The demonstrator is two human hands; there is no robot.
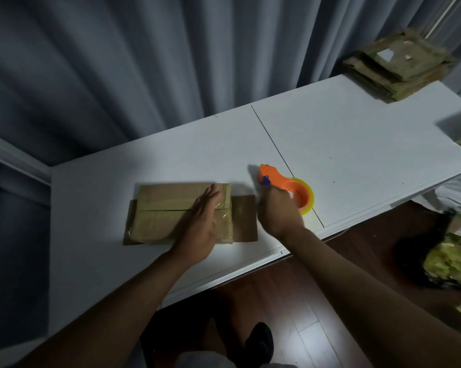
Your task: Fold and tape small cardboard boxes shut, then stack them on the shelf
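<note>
Taping looks to be the step in hand: the left hand [201,217] presses flat, fingers straight, on the box [168,212] lying on the surface [357,144]. Just right of it, the right hand [278,212] grips the dispenser [285,185]. Next, probably, sealing the side flaps.

The left hand [200,221] lay flat, fingers [213,193] straight and together, pressing downward. The right hand [278,211] was curled in a grip, both forearms reaching forward.
</note>
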